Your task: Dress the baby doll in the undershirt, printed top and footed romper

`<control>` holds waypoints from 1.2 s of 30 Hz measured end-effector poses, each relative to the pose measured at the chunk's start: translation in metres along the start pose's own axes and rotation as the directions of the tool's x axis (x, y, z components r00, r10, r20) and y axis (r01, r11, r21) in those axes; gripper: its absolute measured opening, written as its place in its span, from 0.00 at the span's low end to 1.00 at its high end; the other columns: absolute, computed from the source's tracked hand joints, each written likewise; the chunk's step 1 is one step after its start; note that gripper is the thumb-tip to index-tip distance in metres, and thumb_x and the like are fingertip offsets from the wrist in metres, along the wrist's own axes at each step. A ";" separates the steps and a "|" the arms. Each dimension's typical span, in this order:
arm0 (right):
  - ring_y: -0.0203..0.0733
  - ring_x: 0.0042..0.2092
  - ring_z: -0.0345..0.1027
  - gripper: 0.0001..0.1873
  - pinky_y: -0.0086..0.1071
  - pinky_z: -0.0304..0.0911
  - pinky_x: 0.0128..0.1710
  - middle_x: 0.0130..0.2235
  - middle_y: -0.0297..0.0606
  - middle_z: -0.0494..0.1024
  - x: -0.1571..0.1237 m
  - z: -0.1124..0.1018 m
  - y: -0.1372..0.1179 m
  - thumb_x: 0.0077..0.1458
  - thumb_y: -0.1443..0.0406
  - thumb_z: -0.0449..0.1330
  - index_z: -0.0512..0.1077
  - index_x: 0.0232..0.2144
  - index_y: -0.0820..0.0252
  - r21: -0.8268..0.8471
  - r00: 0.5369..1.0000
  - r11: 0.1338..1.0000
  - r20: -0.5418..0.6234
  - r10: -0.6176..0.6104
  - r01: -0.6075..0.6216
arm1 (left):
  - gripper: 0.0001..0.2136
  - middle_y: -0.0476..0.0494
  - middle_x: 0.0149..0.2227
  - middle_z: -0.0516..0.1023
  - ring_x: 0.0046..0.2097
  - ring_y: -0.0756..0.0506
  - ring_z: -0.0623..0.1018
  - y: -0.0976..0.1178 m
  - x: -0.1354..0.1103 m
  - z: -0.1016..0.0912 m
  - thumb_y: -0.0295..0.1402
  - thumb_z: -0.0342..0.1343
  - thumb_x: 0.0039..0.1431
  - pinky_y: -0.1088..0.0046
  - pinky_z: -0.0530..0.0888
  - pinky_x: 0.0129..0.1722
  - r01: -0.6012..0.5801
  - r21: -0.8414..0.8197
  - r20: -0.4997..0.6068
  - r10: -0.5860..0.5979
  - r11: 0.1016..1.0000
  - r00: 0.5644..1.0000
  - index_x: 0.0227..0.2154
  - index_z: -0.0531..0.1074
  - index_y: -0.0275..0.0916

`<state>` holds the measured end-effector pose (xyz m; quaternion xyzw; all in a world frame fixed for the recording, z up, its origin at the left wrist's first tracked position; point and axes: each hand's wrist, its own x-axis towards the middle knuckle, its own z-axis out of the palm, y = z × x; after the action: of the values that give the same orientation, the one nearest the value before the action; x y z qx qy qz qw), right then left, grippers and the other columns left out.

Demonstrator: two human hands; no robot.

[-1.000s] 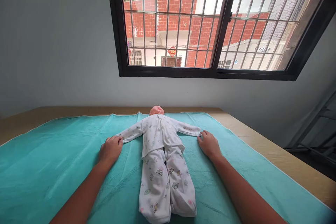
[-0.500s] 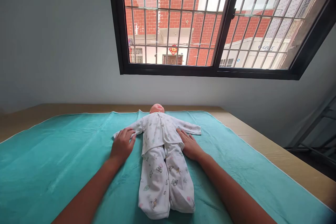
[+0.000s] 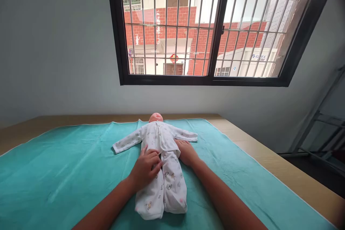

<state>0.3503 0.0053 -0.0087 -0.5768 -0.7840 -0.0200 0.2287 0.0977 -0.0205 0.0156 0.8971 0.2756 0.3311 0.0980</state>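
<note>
A baby doll (image 3: 156, 117) lies on its back with its head away from me. It wears a white printed shirt (image 3: 151, 134) with buttons down the front, and matching trousers (image 3: 174, 187). Its sleeves are spread to both sides. My left hand (image 3: 147, 167) rests on the left hip, where the shirt hem meets the trousers, its fingers slightly bent and apart. Against the right side of the waist lies my right hand (image 3: 187, 152), fingers stretched out below the right sleeve. Its fingertips are partly hidden by the shirt's edge.
A turquoise blanket (image 3: 70, 172) lies under the doll and covers most of the wooden table (image 3: 256, 156). Behind stands a grey wall (image 3: 59, 43) with a black-framed, barred window (image 3: 167, 80). A metal frame (image 3: 320, 125) stands at the far right.
My left hand has moved from the left sleeve to the doll's hip, and that sleeve now shows fully. My right hand stays at the waist. The camera view has shifted slightly.
</note>
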 end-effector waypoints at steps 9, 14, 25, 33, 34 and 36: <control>0.47 0.59 0.63 0.15 0.47 0.60 0.58 0.58 0.48 0.70 -0.081 -0.023 -0.060 0.65 0.63 0.51 0.66 0.52 0.60 0.081 0.944 0.965 -0.239 -0.226 0.251 | 0.07 0.50 0.35 0.79 0.48 0.47 0.75 0.033 -0.043 -0.010 0.31 0.51 0.63 0.51 0.44 0.68 -0.148 -0.120 0.148 0.165 0.982 0.975 0.31 0.72 0.42; 0.44 0.60 0.62 0.25 0.47 0.42 0.68 0.53 0.40 0.76 -0.112 -0.034 -0.091 0.59 0.49 0.57 0.65 0.53 0.56 0.101 0.866 0.861 -0.021 -0.499 0.499 | 0.08 0.46 0.42 0.78 0.52 0.44 0.74 0.034 -0.062 -0.012 0.39 0.57 0.58 0.47 0.44 0.68 -0.350 -0.082 0.173 0.359 0.933 0.917 0.38 0.72 0.43; 0.38 0.54 0.68 0.09 0.40 0.47 0.66 0.42 0.36 0.80 -0.100 -0.036 -0.080 0.67 0.65 0.50 0.69 0.44 0.58 -0.062 0.835 0.866 -0.236 -0.496 0.497 | 0.09 0.42 0.43 0.80 0.50 0.45 0.75 0.030 -0.060 -0.013 0.27 0.46 0.66 0.55 0.64 0.62 -0.436 0.165 -0.091 0.454 0.885 0.886 0.38 0.73 0.38; 0.41 0.49 0.72 0.07 0.44 0.55 0.62 0.39 0.39 0.80 -0.105 -0.048 -0.086 0.65 0.65 0.51 0.69 0.41 0.59 0.093 0.852 0.860 -0.223 -0.473 0.502 | 0.10 0.44 0.36 0.80 0.45 0.47 0.76 0.034 -0.059 -0.020 0.27 0.45 0.66 0.58 0.67 0.59 -0.436 0.036 -0.084 0.438 0.899 0.895 0.35 0.71 0.38; 0.41 0.48 0.72 0.08 0.44 0.57 0.61 0.39 0.40 0.80 -0.105 -0.050 -0.088 0.65 0.65 0.51 0.69 0.42 0.59 0.122 0.850 0.853 -0.235 -0.471 0.507 | 0.09 0.45 0.35 0.79 0.44 0.47 0.77 0.035 -0.059 -0.021 0.25 0.46 0.66 0.59 0.69 0.57 -0.436 0.035 -0.088 0.437 0.899 0.895 0.35 0.71 0.37; 0.42 0.46 0.73 0.09 0.44 0.61 0.58 0.40 0.42 0.80 -0.106 -0.055 -0.090 0.65 0.65 0.50 0.68 0.44 0.59 0.178 0.851 0.847 -0.279 -0.445 0.501 | 0.07 0.44 0.33 0.78 0.40 0.47 0.76 0.040 -0.061 -0.025 0.23 0.48 0.63 0.62 0.73 0.50 -0.440 0.073 -0.150 0.446 0.895 0.883 0.36 0.71 0.37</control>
<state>0.3107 -0.1361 0.0213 -0.3259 -0.8673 -0.0454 0.3736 0.0603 -0.0879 0.0160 0.9079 0.0768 0.4117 -0.0196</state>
